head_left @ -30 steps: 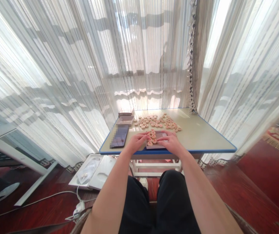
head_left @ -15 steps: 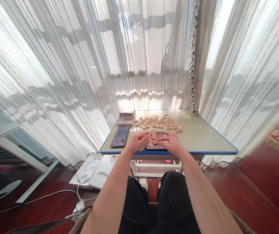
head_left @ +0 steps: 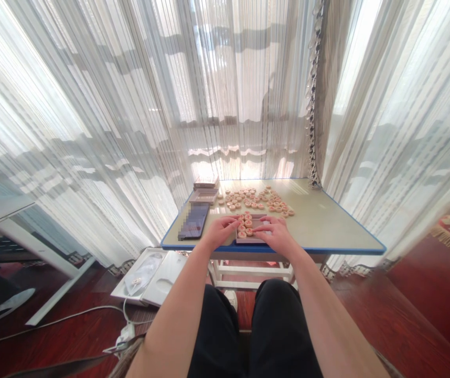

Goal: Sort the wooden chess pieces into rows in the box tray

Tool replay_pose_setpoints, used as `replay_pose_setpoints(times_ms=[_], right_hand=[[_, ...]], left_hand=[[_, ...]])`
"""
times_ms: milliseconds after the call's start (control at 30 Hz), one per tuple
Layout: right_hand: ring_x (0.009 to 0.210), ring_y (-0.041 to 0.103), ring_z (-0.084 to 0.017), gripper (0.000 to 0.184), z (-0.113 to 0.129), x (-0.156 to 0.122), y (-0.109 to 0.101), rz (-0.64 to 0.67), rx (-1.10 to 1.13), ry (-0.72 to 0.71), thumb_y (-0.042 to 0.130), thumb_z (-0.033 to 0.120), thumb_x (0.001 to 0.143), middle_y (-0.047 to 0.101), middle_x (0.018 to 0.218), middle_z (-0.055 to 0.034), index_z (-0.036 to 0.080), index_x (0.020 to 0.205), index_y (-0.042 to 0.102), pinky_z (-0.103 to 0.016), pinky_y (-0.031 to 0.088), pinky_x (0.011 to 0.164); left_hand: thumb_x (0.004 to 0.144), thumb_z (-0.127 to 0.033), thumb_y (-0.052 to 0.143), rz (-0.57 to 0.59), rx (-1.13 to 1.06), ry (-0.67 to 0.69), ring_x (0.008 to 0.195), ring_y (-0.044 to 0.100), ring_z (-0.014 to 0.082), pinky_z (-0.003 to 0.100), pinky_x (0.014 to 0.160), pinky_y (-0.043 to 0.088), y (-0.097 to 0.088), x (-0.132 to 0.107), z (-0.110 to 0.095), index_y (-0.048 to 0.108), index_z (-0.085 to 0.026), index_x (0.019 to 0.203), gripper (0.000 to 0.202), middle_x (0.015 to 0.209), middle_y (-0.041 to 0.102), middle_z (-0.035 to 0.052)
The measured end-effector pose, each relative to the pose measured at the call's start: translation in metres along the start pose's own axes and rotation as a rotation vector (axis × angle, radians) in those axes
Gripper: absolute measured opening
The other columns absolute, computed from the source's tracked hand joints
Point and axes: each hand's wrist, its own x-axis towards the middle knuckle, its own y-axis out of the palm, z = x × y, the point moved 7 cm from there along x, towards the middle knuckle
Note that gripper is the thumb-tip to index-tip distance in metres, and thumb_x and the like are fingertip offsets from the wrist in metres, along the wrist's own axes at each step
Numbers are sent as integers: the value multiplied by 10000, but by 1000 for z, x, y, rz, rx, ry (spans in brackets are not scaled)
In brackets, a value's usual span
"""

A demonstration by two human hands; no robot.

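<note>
A shallow box tray (head_left: 252, 241) lies at the table's front edge. Round wooden Chinese chess pieces (head_left: 248, 224) with red markings sit in its left part, roughly in two columns. My left hand (head_left: 223, 229) rests at the tray's left side, fingers stretched out with the tips touching the left column. From the right, my right hand (head_left: 275, 232) reaches over the tray with thumb and fingers apart, its fingertips beside the right column. Contact with the nearest piece there is hard to make out. Part of the tray's right side is hidden under the right hand.
Many loose chess pieces (head_left: 254, 198) are scattered behind the tray. A dark tablet (head_left: 195, 220) lies at the left, with another shallow tray (head_left: 204, 197) and a box (head_left: 206, 182) behind it. The table (head_left: 327, 226) has a blue edge. An open white box (head_left: 146, 275) sits on the floor.
The pieces in the tray look slightly more evenly lined up. Both hands stay in nearly the same place, with small finger shifts; the view has moved a little.
</note>
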Motion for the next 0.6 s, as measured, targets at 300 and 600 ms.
replay_pose_setpoints(times_ms=[300,600], right_hand=[[1144,432,-265,238,-1,1,1,4,14,0,534,382,794,573,1151,-52,306,863,749,-443,222,1039],[1143,443,-256,220,-2,-1,-6,-59,92,29,545,330,770,603,1122,-40,294,837,751,-419,242,1037]], left_hand=[[769,-477,556,-11,-13,-2,1075,575,237,379,1000,395,-2,1,3,710,-182,805,334,1146,644,83],[756,-465,563,-68,3,-21,1029,592,242,373,963,422,-6,3,6,715,-179,839,333,1071,676,71]])
